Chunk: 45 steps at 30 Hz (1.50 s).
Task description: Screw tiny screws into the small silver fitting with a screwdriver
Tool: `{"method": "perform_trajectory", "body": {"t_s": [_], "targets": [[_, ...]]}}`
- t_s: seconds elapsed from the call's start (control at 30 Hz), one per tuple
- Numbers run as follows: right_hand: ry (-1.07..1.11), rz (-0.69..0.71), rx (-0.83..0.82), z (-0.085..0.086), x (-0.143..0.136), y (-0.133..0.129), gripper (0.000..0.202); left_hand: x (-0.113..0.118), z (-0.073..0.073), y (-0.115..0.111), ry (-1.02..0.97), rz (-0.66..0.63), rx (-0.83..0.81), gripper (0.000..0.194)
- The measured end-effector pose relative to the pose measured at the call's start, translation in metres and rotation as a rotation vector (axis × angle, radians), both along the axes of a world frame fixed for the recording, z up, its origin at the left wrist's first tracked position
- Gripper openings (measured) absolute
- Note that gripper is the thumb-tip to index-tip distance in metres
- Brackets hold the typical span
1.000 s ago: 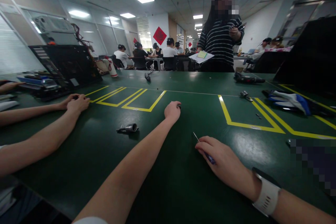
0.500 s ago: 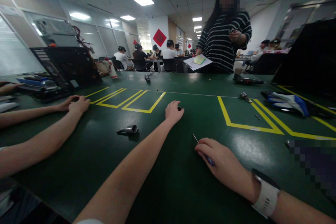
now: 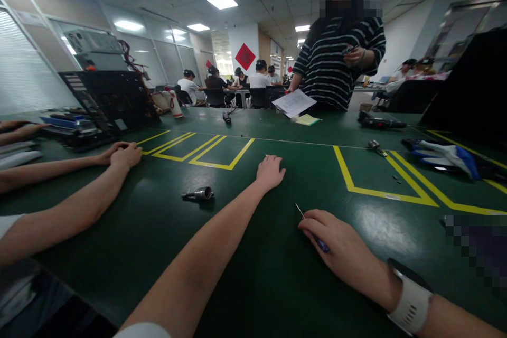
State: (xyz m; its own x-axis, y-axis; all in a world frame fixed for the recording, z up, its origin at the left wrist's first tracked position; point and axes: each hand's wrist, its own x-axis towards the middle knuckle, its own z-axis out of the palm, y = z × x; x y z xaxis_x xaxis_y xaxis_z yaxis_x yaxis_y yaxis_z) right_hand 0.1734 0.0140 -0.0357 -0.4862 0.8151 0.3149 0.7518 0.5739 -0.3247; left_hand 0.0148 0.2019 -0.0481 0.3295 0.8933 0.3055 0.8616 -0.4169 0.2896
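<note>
Right hand (image 3: 335,235) wraps the screwdriver (image 3: 322,244), which points roughly at the left hand (image 3: 270,172). Left's loosely bent, can't tell what it's holding.

Fitting (image 3: 203,194) on table (image 3: 257,274), screwdriver (image 3: 322,244) right of it, gloves (image 3: 451,156) farther right

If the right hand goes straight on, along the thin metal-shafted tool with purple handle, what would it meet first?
Probably the person's own bare left hand: the tool's thin metal shaft points roughly towards it, although depth is unclear from this view.
</note>
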Motion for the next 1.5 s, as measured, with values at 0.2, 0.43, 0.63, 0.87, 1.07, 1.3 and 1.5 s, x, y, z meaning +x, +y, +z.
{"method": "perform_trajectory", "body": {"t_s": [0.2,0.43,0.63,0.87,1.07,1.3,1.5], "targets": [[0.014,0.02,0.04,-0.002,0.0,0.0,0.024,0.005,0.003,-0.019,0.086,-0.044,0.032,0.024],[0.124,-0.029,0.027,0.003,0.0,-0.004,0.019,0.009,0.012,-0.054,0.172,-0.056,0.059,0.024],[0.336,-0.19,0.135,0.0,0.004,-0.004,0.015,0.008,0.022,-0.093,0.267,-0.078,0.118,0.027],[0.439,-0.249,0.028,-0.004,0.006,0.003,0.015,0.001,0.021,-0.144,0.269,-0.307,0.149,0.025],[0.51,-0.264,-0.139,-0.002,0.006,0.008,0.019,0.004,0.021,-0.171,0.221,-0.459,0.082,0.025],[0.59,-0.27,-0.197,-0.001,0.009,0.01,0.021,0.005,0.024,-0.161,0.11,-0.356,-0.052,0.033],[0.624,-0.26,-0.219,-0.004,0.01,0.013,0.021,0.003,0.025,-0.155,0.121,-0.34,-0.136,0.036]]}}
